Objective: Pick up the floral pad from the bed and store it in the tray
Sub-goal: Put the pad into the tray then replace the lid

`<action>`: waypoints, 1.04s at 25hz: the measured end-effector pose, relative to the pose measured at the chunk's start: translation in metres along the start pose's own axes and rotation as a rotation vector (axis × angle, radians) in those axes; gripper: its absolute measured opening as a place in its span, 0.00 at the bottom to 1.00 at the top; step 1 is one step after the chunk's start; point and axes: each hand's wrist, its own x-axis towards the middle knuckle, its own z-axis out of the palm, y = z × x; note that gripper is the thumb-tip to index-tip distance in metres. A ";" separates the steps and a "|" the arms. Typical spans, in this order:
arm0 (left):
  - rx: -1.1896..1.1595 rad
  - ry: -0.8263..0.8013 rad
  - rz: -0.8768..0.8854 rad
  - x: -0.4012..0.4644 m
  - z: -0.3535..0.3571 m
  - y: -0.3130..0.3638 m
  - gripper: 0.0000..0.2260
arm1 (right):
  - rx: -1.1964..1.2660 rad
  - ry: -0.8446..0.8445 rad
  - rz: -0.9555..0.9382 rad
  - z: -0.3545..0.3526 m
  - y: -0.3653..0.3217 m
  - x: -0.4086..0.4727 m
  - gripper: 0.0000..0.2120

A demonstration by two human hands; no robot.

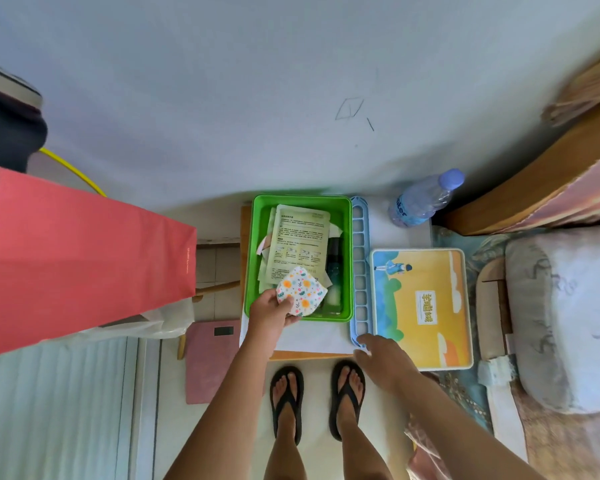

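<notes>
The floral pad (302, 291), white with orange flowers and green leaves, is pinched at its near left corner by my left hand (270, 313). It hangs over the near left part of the green tray (261, 209), just above the papers and a dark bottle that lie inside. My right hand (381, 355) rests apart from it, fingers spread and holding nothing, at the near end of a light blue plastic rack (360, 237) beside the tray.
A colourful yellow-and-blue tin (426, 306) lies right of the rack, a water bottle (421, 199) behind it. The bed (568, 306) with pillow is at right. A red paper bag (84, 258) and pink scale (208, 362) stand left. My sandalled feet are below.
</notes>
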 end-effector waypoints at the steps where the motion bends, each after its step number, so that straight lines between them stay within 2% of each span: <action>1: -0.003 0.021 -0.002 0.008 0.011 0.008 0.11 | 0.007 0.006 0.003 -0.001 0.002 0.001 0.19; 6: -0.035 0.079 -0.034 0.040 0.052 0.026 0.16 | 0.039 0.022 0.014 -0.002 0.014 0.008 0.18; 10: 0.391 0.110 0.097 0.025 0.062 0.012 0.23 | 0.067 0.003 0.030 -0.002 0.024 0.007 0.17; 13: 0.558 0.000 0.201 0.001 0.060 -0.020 0.21 | 0.113 -0.032 0.054 -0.004 0.032 -0.001 0.18; 16: 0.642 -0.164 0.092 -0.021 0.065 -0.061 0.14 | 0.121 -0.044 0.068 -0.007 0.046 -0.004 0.19; 18: 0.708 -0.230 0.041 -0.027 0.078 -0.082 0.14 | 0.129 -0.052 0.075 -0.010 0.057 -0.003 0.20; 20: 0.760 -0.216 0.043 -0.025 0.096 -0.094 0.15 | 0.135 -0.056 0.085 -0.010 0.068 -0.001 0.20; 23: 0.734 -0.144 0.066 -0.017 0.124 -0.101 0.10 | 0.125 -0.061 0.084 -0.009 0.083 0.003 0.20; 26: 0.761 -0.024 0.128 -0.009 0.145 -0.105 0.14 | 0.116 -0.075 0.083 -0.006 0.097 0.006 0.20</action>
